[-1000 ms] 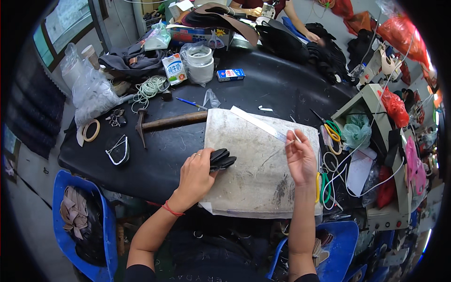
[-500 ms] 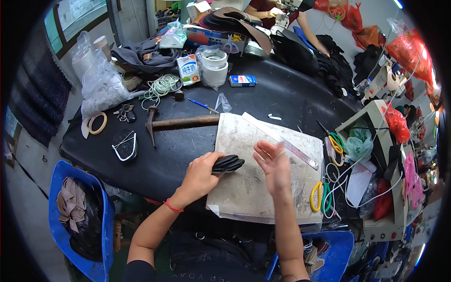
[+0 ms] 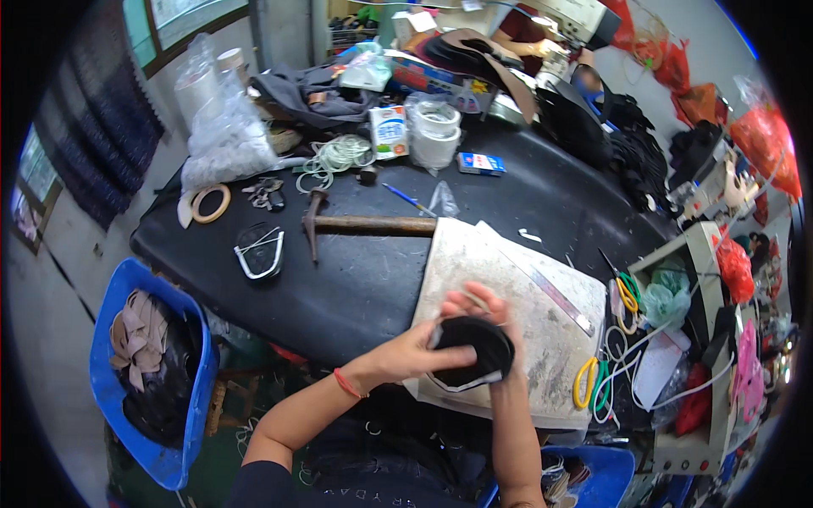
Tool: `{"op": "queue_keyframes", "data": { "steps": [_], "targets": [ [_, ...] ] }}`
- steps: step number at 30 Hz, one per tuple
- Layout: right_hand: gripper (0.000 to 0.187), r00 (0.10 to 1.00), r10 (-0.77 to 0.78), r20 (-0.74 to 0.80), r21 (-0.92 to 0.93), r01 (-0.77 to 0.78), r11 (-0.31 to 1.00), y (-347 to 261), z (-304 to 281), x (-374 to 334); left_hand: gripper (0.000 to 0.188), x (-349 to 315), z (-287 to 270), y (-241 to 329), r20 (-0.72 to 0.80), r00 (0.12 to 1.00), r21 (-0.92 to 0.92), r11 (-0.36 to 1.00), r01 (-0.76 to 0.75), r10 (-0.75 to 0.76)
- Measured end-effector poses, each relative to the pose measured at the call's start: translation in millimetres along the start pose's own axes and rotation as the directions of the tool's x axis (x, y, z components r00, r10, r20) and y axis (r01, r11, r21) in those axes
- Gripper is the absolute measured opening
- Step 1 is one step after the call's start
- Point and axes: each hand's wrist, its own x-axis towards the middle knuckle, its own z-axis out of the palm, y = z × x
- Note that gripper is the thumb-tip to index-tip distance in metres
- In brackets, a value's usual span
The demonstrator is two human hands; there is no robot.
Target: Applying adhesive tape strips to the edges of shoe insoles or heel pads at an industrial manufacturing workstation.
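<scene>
My left hand (image 3: 413,354) grips a stack of black rounded pieces (image 3: 483,343), its thumb lying across the top face. A pale strip shows along the near edge; what kind of part this is I cannot make out. Behind the stack is my right hand (image 3: 500,309), its fingers extended and slightly blurred, its palm mostly hidden by the black pieces. Whether that palm touches them I cannot tell. Both hands are above a stained, pale work board (image 3: 457,262) on the black-covered table (image 3: 356,288).
A hammer (image 3: 373,225) lies left of the board, a metal ruler (image 3: 555,296) on it. Scissors (image 3: 584,385) with yellow and green handles lie to the right. Tape rolls (image 3: 436,135) and a milk carton (image 3: 389,133) stand farther back. A blue bin (image 3: 114,406) is at the left.
My left hand has moved right and turned the black stack so its broad face shows. My right hand, earlier apart from it, is now behind it. The whole view has shifted.
</scene>
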Motion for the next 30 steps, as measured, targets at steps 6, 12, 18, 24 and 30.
{"op": "queue_keyframes", "data": {
  "steps": [6,12,18,24,30],
  "targets": [
    [0.086,0.938,-0.177,0.298,-0.881,0.341,0.328,-41.5,33.7,-26.4,0.027,2.4,-24.2,3.6,-0.048,0.972,0.872,0.484,-0.071,0.230],
    [0.050,0.941,-0.163,-0.295,-0.257,0.087,0.963,-15.4,16.7,-3.4,0.015,-18.7,6.6,11.4,0.407,0.897,0.835,0.329,-0.442,0.172],
    [0.060,0.917,-0.350,0.190,-0.775,0.359,0.520,-15.1,26.5,-40.1,0.030,-10.8,-22.1,-9.3,-0.331,0.939,-0.260,0.966,0.000,-0.089],
    [0.030,0.900,-0.094,0.426,-0.891,0.435,0.126,-13.9,54.6,-28.9,0.038,-16.6,-15.6,-22.9,0.057,0.993,0.823,0.557,-0.107,0.107],
    [0.070,0.791,-0.572,0.219,-0.963,0.271,0.006,-4.4,61.5,-42.7,0.040,-4.9,-4.9,-32.7,-0.339,0.933,0.225,0.974,-0.040,0.117]
  ]
}}
